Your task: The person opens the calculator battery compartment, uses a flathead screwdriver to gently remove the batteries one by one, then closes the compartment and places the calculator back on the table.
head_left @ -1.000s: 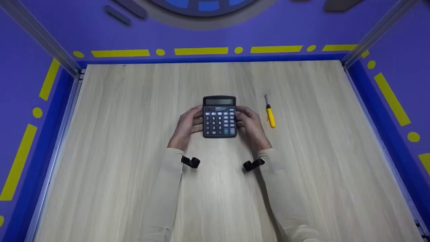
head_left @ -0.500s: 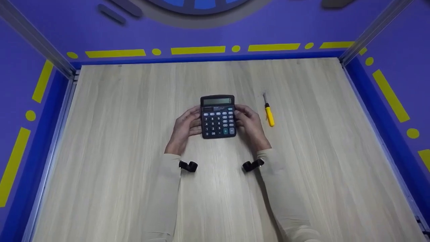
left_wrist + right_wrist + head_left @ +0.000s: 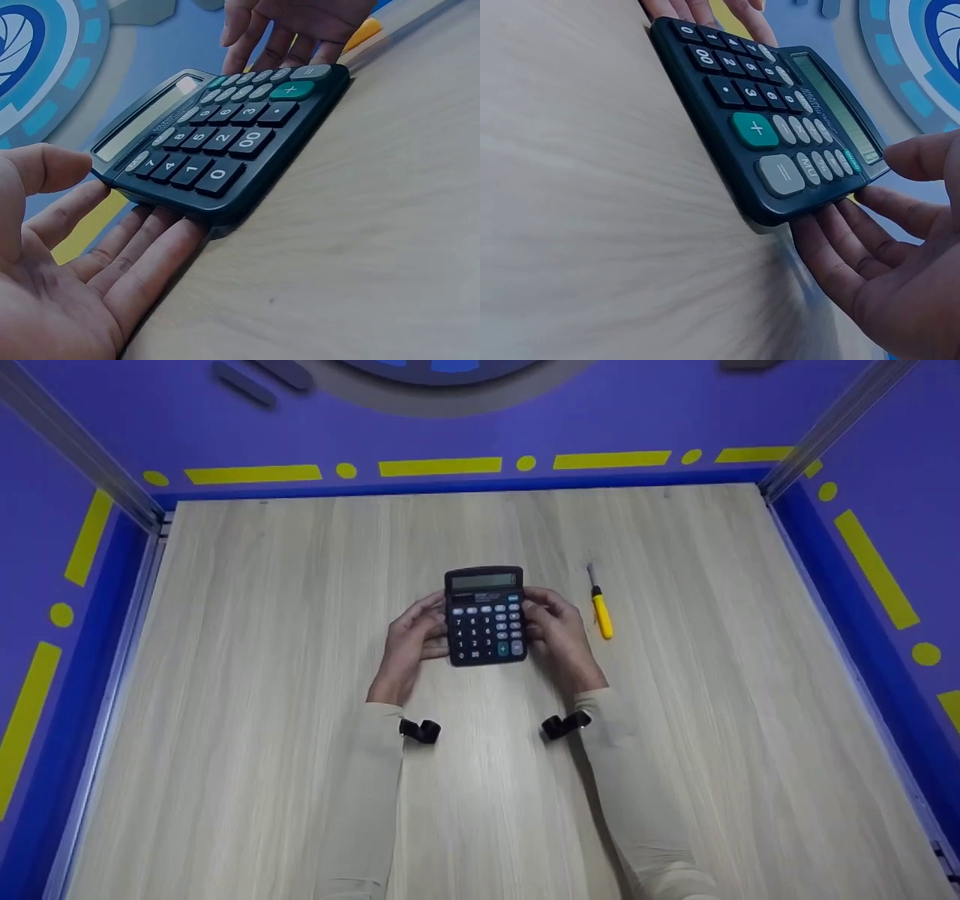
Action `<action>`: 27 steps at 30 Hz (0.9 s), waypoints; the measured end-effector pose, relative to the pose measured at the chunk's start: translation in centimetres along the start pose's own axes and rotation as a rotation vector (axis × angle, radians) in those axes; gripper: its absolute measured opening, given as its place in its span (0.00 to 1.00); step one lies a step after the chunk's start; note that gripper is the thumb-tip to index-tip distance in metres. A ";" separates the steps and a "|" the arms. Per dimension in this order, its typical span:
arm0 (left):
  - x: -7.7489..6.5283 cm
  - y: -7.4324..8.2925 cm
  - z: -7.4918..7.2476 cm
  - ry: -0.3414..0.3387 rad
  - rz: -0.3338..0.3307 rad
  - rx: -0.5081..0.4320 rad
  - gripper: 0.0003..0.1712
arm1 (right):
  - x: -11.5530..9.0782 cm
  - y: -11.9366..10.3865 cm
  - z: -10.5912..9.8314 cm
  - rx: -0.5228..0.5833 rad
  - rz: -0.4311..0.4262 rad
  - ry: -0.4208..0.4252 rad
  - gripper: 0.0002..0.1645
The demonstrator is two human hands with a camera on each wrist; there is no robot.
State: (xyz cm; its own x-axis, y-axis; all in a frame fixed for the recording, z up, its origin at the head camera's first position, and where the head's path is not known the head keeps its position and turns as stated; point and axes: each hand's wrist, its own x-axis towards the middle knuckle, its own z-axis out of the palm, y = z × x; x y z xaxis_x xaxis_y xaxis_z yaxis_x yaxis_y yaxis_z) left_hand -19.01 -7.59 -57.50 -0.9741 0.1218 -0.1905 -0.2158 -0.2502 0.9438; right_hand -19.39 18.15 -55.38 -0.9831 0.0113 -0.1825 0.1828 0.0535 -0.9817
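Note:
A black desktop calculator (image 3: 486, 619) with a grey display and a green plus key is held between both hands, its face toward the head camera. My left hand (image 3: 411, 639) grips its left edge; in the left wrist view the fingers (image 3: 154, 255) reach underneath and the thumb is at the side near the display. On the opposite edge my right hand (image 3: 561, 634) holds it likewise, with fingers (image 3: 836, 247) below and thumb by the display corner in the right wrist view. A 0 shows on the display. The fingertips under the calculator are hidden.
A yellow-handled screwdriver-like tool (image 3: 602, 615) with a thin metal shaft lies on the wooden table (image 3: 262, 675), right of the right hand. Blue-purple panels (image 3: 420, 435) with yellow marks enclose the back and sides. Each wrist wears a black camera mount.
The calculator has shifted slightly left relative to the tool and turned a little counterclockwise, with both hands keeping hold. The head view has also shifted slightly. The tool lies still.

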 end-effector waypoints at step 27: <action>-1.1 2.7 1.4 0.055 0.011 0.184 0.27 | -0.8 -2.3 0.0 -0.114 0.026 0.013 0.32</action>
State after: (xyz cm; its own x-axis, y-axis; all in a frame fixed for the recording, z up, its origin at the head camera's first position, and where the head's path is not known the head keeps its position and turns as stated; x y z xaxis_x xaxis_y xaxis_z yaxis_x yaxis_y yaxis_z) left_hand -18.42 -7.09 -54.35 -0.9797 0.0656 -0.1895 -0.1939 -0.0705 0.9785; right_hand -19.06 18.05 -53.02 -0.9781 0.0274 -0.2065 0.2082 0.1663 -0.9639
